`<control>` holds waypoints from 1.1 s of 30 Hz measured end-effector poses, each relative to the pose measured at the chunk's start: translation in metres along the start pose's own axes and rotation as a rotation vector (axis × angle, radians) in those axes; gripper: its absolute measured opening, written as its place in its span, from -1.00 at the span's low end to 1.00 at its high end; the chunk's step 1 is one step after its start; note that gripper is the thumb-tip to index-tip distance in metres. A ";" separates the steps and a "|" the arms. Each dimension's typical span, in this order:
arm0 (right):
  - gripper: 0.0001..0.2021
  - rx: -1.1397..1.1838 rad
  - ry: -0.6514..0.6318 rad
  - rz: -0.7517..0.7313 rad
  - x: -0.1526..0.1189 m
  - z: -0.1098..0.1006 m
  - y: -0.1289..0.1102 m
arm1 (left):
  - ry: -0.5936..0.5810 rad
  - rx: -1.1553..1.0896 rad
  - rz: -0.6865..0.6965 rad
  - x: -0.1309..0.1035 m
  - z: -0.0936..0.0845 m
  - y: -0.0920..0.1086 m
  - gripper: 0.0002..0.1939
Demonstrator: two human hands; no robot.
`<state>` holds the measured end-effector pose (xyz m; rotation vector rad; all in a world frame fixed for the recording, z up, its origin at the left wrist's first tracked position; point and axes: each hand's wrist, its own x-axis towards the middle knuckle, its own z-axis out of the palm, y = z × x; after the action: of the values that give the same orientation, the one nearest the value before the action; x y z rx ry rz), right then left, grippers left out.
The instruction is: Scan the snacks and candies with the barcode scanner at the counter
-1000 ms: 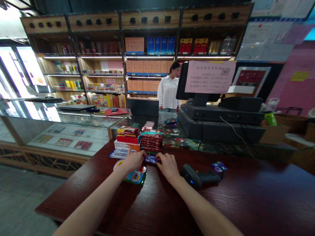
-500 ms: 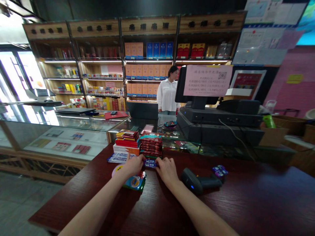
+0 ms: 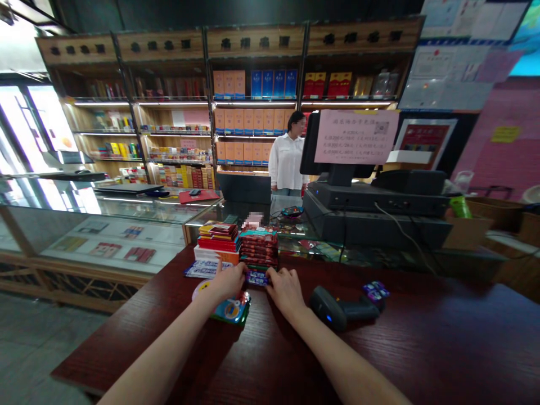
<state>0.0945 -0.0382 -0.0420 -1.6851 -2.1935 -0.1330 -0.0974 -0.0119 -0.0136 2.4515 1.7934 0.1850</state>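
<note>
Small purple-and-white wrapped packets [image 3: 257, 278] lie on the dark red wooden table, between my two hands. My left hand [image 3: 228, 283] pinches their left end, fingers closed; my right hand [image 3: 287, 289] has its closed fingertips at their right end. Just behind rises a stack of red-brown snack packets [image 3: 259, 247]. To its left stands a pile of red and yellow packets [image 3: 218, 239], with blue-and-white packets [image 3: 205, 269] lying in front. A shiny blue-green packet [image 3: 233, 310] sits under my left wrist, partly hidden by it.
A black barcode scanner [image 3: 337, 309] lies right of my right hand, with a small purple packet [image 3: 375, 292] by its far end. A till with a monitor [image 3: 346, 140] stands behind on the glass counter [image 3: 198, 221]. A person in a white shirt [image 3: 287, 160] stands beyond.
The purple packets have shifted very slightly between my fingertips. Both hands stay in nearly the same place, and the piles around them look unchanged.
</note>
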 end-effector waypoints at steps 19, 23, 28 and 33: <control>-0.85 -0.033 0.080 -0.031 -0.011 -0.046 0.018 | 0.123 0.079 0.141 -0.004 -0.026 0.043 -0.66; -0.84 -0.031 0.113 -0.019 -0.017 -0.055 0.033 | 0.150 0.069 0.197 0.001 -0.023 0.059 -0.67; -0.84 -0.041 0.149 0.022 -0.028 -0.062 0.060 | 0.187 -0.017 0.285 0.008 -0.021 0.084 -0.72; -0.84 0.010 0.186 0.065 -0.042 -0.070 0.091 | 0.193 -0.079 0.334 0.018 -0.015 0.112 -0.72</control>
<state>0.2065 -0.0718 -0.0055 -1.6653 -1.9988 -0.2508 0.0116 -0.0285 0.0188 2.7382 1.3894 0.5242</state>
